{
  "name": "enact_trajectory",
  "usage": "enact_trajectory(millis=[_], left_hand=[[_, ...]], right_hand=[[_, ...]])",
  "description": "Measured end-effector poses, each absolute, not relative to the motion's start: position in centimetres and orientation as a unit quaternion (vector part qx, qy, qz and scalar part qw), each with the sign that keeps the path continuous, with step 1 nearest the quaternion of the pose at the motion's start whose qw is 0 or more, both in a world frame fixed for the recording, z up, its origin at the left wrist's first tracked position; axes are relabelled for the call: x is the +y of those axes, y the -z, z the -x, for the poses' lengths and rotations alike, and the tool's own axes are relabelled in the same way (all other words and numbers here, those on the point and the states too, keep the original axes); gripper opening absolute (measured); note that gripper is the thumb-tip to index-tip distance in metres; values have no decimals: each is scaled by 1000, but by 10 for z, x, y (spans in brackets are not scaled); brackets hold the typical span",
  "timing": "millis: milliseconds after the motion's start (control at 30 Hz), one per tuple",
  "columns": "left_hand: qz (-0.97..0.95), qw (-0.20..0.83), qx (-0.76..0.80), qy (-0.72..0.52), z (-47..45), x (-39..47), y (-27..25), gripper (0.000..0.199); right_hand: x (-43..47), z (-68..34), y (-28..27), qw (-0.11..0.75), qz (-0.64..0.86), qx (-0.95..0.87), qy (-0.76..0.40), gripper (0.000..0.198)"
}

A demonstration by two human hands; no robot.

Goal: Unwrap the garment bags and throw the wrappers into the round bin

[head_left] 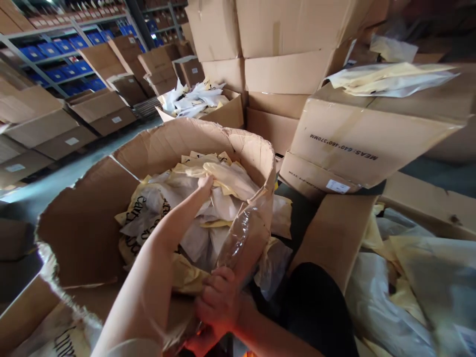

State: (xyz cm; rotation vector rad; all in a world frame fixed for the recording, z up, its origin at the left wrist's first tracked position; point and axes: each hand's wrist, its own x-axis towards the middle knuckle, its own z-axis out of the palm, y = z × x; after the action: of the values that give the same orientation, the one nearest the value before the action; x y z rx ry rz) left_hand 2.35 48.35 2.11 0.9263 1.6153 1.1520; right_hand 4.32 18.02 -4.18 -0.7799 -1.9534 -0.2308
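- Head view: left hand point(206, 183), arm stretched deep into the big carton point(76, 238), and the fingers are closed on one end of a cream packet point(234, 179)!
- That packet sits at the top of the heap point(191, 243), over towards the carton's right wall; whether it is lifted clear, I can't tell.
- Down front, right hand point(217, 297), knuckles up, fingers clenched over the carton's near edge, just below a shiny strip of tape point(240, 238).
- What a heap: white and cream packets, black lettering on several, all inside that torn, curving wall.
- Out to the right, a box point(334, 139) marked MEAS carries loose bags point(394, 79) on top; nearer, an open box of clear bags point(409, 277).
- Far left, blue bins point(63, 47) line the shelves point(44, 62).
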Motion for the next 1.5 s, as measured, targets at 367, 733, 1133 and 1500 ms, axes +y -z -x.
enact_trajectory(millis=[367, 733, 1133, 1500], left_hand=[[-434, 321, 491, -683, 27, 347, -219, 19], [-397, 168, 345, -834, 32, 125, -116, 28], [-347, 233, 460, -783, 32, 89, -46, 49], [-289, 262, 414, -822, 31, 95, -35, 50]], right_hand=[[176, -59, 9, 612, 291, -730, 88, 50], [131, -119, -54, 702, 250, -367, -557, 61], [130, -124, -40, 673, 347, -296, -583, 49], [130, -122, -41, 661, 368, -292, -585, 49]])
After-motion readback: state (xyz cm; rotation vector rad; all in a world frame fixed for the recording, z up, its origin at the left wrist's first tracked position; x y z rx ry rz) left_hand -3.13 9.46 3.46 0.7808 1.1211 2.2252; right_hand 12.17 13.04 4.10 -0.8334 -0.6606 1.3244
